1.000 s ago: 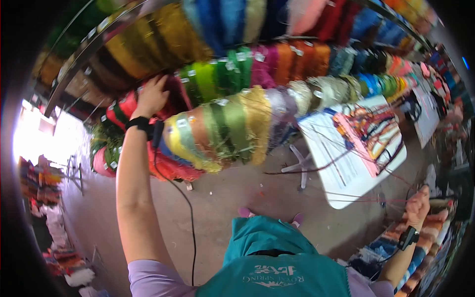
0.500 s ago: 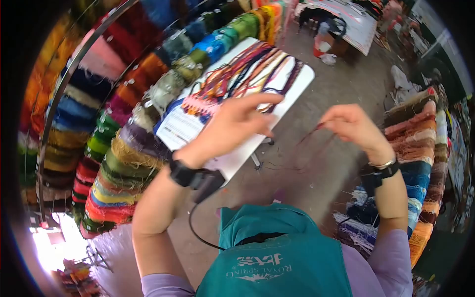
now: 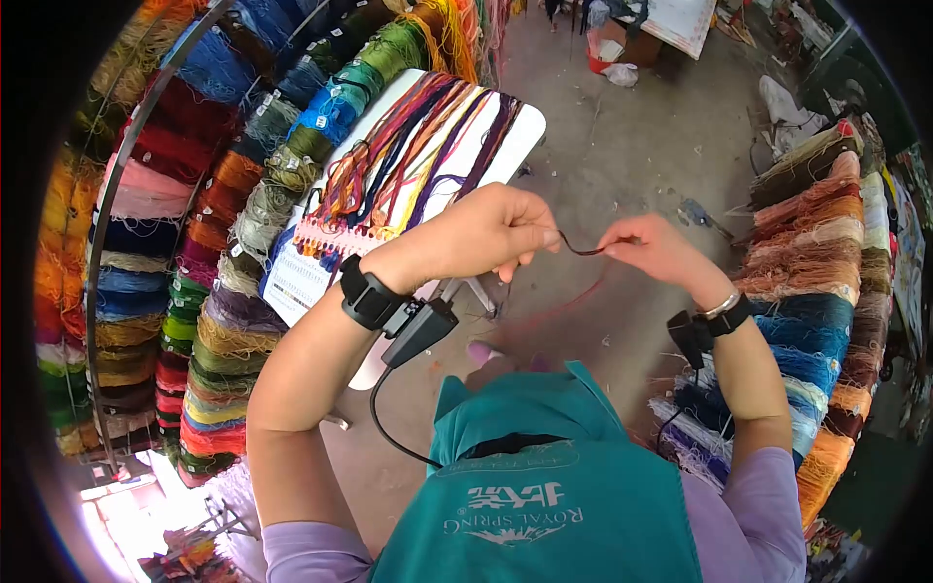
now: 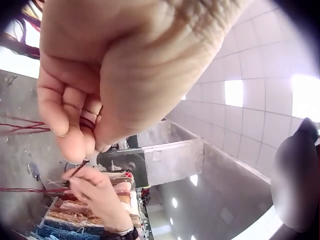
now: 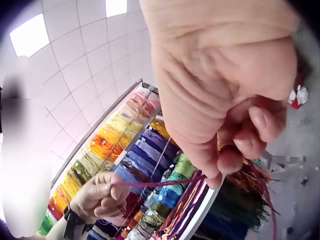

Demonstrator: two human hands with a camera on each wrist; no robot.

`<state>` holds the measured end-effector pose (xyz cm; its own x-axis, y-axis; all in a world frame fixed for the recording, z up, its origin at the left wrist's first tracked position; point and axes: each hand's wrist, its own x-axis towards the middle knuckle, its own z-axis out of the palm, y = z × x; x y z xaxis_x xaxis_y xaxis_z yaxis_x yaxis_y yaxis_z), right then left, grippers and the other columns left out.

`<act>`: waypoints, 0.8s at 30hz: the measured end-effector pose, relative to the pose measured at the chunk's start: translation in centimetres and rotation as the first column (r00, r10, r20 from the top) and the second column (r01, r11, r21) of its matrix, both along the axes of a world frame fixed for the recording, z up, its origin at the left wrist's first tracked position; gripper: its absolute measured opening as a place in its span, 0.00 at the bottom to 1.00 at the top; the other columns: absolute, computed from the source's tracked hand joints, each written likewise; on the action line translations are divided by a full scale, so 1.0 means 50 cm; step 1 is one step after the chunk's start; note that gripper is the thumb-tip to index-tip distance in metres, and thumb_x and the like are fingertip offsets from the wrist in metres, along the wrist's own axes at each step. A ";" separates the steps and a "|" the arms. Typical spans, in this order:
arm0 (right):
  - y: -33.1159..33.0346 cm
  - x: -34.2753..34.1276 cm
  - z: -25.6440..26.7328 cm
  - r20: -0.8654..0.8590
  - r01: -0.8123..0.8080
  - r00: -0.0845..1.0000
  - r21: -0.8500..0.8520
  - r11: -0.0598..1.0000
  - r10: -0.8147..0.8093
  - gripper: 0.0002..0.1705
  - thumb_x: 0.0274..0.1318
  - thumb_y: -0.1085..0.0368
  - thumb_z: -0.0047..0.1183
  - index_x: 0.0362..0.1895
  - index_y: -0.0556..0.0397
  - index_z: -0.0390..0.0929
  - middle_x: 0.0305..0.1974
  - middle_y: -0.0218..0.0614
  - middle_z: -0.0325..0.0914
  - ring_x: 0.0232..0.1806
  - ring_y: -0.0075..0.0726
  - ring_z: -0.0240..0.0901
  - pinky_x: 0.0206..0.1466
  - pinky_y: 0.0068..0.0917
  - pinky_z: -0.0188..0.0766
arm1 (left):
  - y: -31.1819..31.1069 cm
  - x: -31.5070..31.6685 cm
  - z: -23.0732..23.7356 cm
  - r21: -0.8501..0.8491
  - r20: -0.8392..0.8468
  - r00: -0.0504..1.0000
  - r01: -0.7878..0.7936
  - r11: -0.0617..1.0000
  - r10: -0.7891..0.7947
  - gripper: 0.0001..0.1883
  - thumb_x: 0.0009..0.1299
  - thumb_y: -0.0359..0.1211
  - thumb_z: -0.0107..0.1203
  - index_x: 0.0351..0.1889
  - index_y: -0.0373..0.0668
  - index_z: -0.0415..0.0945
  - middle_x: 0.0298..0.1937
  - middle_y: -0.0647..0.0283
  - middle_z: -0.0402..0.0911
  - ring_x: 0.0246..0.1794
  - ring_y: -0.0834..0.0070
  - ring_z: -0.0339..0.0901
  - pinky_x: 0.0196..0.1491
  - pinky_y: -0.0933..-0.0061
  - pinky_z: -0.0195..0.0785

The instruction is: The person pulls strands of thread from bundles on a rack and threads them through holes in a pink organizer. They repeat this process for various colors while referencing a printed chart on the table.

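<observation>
A short stretch of dark red thread (image 3: 580, 252) runs between my two hands in front of my body. My left hand (image 3: 486, 233) pinches one end between thumb and fingers. On the other side, my right hand (image 3: 653, 251) pinches the thread with thumb and forefinger. The right wrist view shows the thread (image 5: 155, 184) as a strand of red-purple fibres pulled nearly straight. Loose red strands (image 3: 573, 306) hang below the hands. Left of them, a white board (image 3: 530, 126) bears rows of coloured threads (image 3: 457, 126) fixed to a pink strip (image 3: 340, 238), beside a printed sheet (image 3: 303, 282).
Racks of coloured yarn hanks (image 3: 233, 330) stand close on my left under a curved metal rail (image 3: 102, 243). Another yarn rack (image 3: 802, 301) runs along my right. Farther off are a white table (image 3: 680, 24) and a red bucket (image 3: 603, 60) on the grey floor.
My left hand has come away from the yarn rack and now pinches the thread. My right hand has moved in from the far right with it. The view has turned right.
</observation>
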<state>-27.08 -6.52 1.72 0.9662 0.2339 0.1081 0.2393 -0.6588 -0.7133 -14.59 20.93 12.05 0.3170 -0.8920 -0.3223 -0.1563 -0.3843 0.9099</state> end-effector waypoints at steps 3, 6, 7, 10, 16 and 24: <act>0.066 0.051 0.016 0.191 -0.043 0.981 0.100 0.994 0.023 0.25 0.57 0.68 0.60 0.60 0.53 0.73 0.50 0.33 0.77 0.51 0.28 0.75 0.54 0.27 0.70 | -0.033 0.013 0.025 0.032 0.137 0.990 0.036 0.999 -0.040 0.11 0.76 0.36 0.55 0.43 0.37 0.81 0.22 0.68 0.75 0.17 0.86 0.72 0.24 0.82 0.66; 0.163 0.101 0.102 -0.087 -0.080 0.972 0.752 0.654 0.218 0.39 0.54 0.74 0.61 0.70 0.50 0.61 0.53 0.37 0.76 0.57 0.31 0.74 0.59 0.31 0.69 | -0.043 0.030 0.041 -0.038 0.179 0.983 0.054 0.998 -0.047 0.10 0.75 0.34 0.55 0.43 0.36 0.82 0.23 0.67 0.78 0.18 0.85 0.72 0.23 0.81 0.66; 0.187 0.119 0.119 -0.151 -0.021 0.913 0.910 0.414 0.379 0.44 0.53 0.75 0.60 0.73 0.49 0.56 0.52 0.38 0.76 0.57 0.31 0.74 0.60 0.32 0.69 | -0.042 0.043 0.039 -0.026 0.193 0.981 0.024 0.999 -0.018 0.09 0.74 0.32 0.55 0.42 0.35 0.82 0.26 0.66 0.80 0.18 0.84 0.72 0.23 0.80 0.66; 0.243 0.199 0.092 -0.183 0.083 0.942 0.939 0.333 0.281 0.42 0.55 0.77 0.58 0.73 0.49 0.57 0.50 0.38 0.77 0.44 0.27 0.76 0.47 0.26 0.74 | 0.003 0.107 0.023 -0.193 0.184 0.972 -0.110 0.975 0.146 0.09 0.73 0.31 0.54 0.43 0.36 0.82 0.27 0.67 0.80 0.18 0.85 0.72 0.23 0.81 0.65; 0.329 0.328 0.119 -0.275 0.084 0.928 0.813 0.576 0.253 0.30 0.58 0.75 0.58 0.65 0.56 0.66 0.34 0.28 0.79 0.33 0.12 0.70 0.33 0.15 0.65 | 0.194 0.193 0.004 -0.150 -0.346 0.771 -0.609 0.779 0.535 0.23 0.74 0.35 0.58 0.65 0.40 0.67 0.32 0.69 0.77 0.23 0.87 0.71 0.23 0.86 0.62; 0.522 0.438 0.021 0.101 -0.262 0.965 0.381 0.886 0.242 0.09 0.56 0.66 0.62 0.41 0.55 0.84 0.30 0.39 0.85 0.30 0.29 0.83 0.33 0.28 0.75 | 0.363 0.151 -0.137 -0.106 -0.364 0.335 -0.942 0.318 0.869 0.16 0.71 0.29 0.62 0.55 0.38 0.75 0.34 0.64 0.86 0.19 0.87 0.69 0.24 0.86 0.60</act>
